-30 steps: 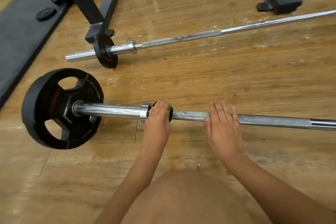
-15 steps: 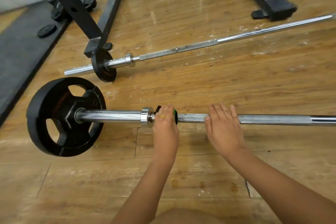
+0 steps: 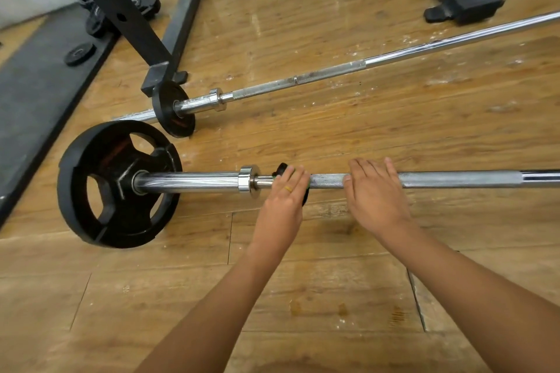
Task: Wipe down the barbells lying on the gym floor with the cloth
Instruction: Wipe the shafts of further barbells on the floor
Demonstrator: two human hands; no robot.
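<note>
the near barbell (image 3: 454,179) is lying flat on the wooden floor (image 3: 333,297), running straight across the view, with a large black weight plate (image 3: 133,215) sitting on its left sleeve and a chrome collar (image 3: 246,182) ringing the bar where the sleeve is meeting the shaft. the left hand (image 3: 283,206), wearing a thin yellow ring (image 3: 288,189), is reaching over the shaft just to the right of that collar. its fingers are curving over a dark cloth (image 3: 280,168) with a green edge and holding it wrapped against the bar, so only small bits of the cloth are showing above and beside the fingers. the right hand (image 3: 374,200) is resting on the knurled part of the same shaft, fingers lying fairly straight across the top and the thumb pressing against the near side; it is carrying nothing. the two hands are sitting apart, with a short stretch of bare knurling showing between them.

the far barbell (image 3: 303,80) is lying well behind, slanting up toward the right edge, with a small black plate (image 3: 165,100) on its left sleeve leaning close to the foot of a black rack frame (image 3: 121,9). a dark rubber mat (image 3: 36,94) is covering the floor at the left, and a small loose plate (image 3: 79,53) is lying on it. another black stand foot (image 3: 472,0) is standing at the upper right.
</note>
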